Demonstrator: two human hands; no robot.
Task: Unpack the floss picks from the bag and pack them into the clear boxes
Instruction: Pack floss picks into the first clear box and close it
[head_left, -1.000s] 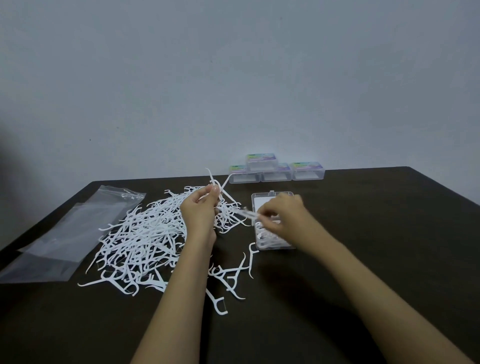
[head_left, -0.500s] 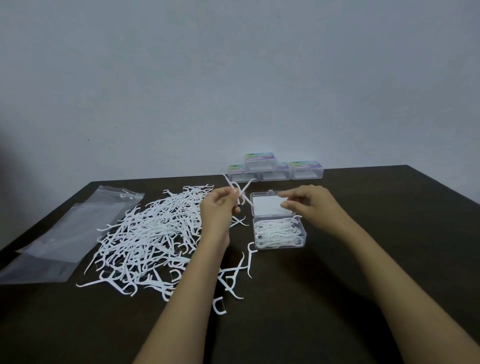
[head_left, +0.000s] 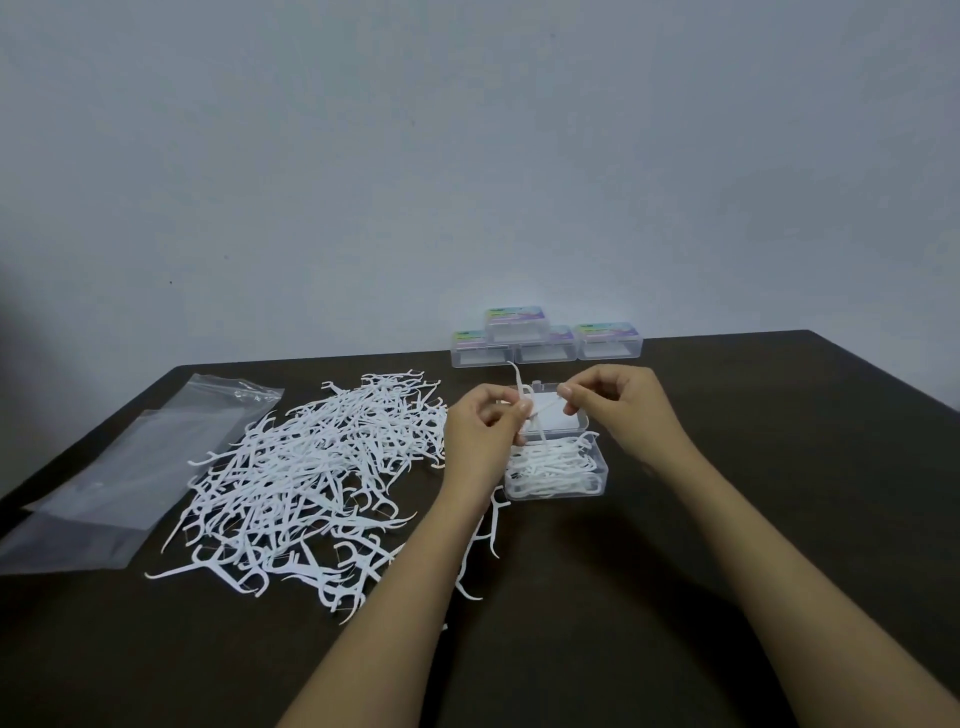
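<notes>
Packing is at an early stage: bag (head_left: 130, 467) lies emptied on bench (head_left: 753, 493), most picks (head_left: 311, 483) lie in a loose pile, open box (head_left: 558, 475) is part filled, four shut boxes (head_left: 545, 340) stand behind, and left hand (head_left: 478, 431) and right hand (head_left: 618, 405) pinch held picks (head_left: 540, 415) just above open box.

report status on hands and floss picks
Left hand grips picks. Right hand pinches one above open box, part full. Pile at left, nothing in the way.
</notes>
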